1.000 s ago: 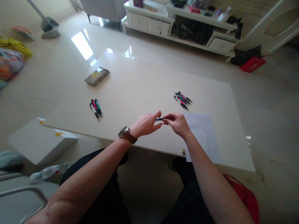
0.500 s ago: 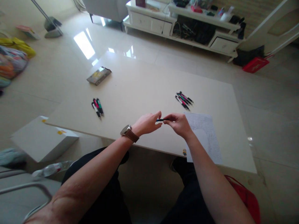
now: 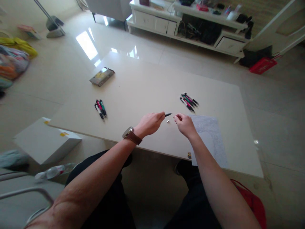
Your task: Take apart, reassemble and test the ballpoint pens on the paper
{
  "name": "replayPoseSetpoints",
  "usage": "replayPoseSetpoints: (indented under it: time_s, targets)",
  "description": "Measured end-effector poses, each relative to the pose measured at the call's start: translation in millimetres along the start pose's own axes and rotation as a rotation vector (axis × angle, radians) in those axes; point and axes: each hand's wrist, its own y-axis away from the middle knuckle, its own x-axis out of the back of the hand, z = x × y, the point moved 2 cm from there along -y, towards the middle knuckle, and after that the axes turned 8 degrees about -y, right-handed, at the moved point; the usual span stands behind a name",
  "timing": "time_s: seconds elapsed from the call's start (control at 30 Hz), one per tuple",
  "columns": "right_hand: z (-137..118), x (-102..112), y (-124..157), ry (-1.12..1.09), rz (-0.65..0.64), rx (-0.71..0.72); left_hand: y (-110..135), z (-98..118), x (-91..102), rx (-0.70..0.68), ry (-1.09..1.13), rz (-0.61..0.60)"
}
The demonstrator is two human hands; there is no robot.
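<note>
A dark pen [image 3: 168, 114] is held in my left hand [image 3: 152, 122], its tip sticking out to the right past the closed fingers. Just right of that tip is my right hand [image 3: 185, 124], its thumb and fingers pinched together, apart from the pen; what they hold, if anything, is too small to tell. Below the pen, on the white table [image 3: 143, 86], lies a small silvery piece [image 3: 168, 121]. Several pens [image 3: 189, 102] lie side by side beyond my right hand. Three more pens [image 3: 101, 109] rest at the left.
A sheet with writing [image 3: 208, 125] lies under my right forearm, partly covered by a blank paper. At the table's far left sits a flat grey box [image 3: 102, 76]. A white box [image 3: 47, 140] and a plastic bottle [image 3: 55, 171] are beside the near left edge.
My hands have drawn apart; the right one has come off the pen. The pen now points right from my left hand, and the small silvery piece shows on the table.
</note>
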Motion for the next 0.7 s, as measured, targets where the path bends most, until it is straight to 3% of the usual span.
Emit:
replayPoseSetpoints:
  time_s: [0.1, 0.37, 0.6, 0.7]
  targets:
    - [15, -11, -1, 0.19, -0.085, 0.054, 2, -1, 1.8, 0.016, 0.012, 0.013]
    - [32, -42, -2, 0.248, -0.181, 0.129, 9, -6, 7.7, -0.027, 0.008, 0.015]
    - [25, -45, -1, 0.306, -0.199, 0.118, 13, -11, 11.4, -0.031, -0.031, 0.019]
    - [19, -38, -4, 0.186, -0.142, 0.113, 13, -12, 12.2, -0.02, -0.021, 0.028]
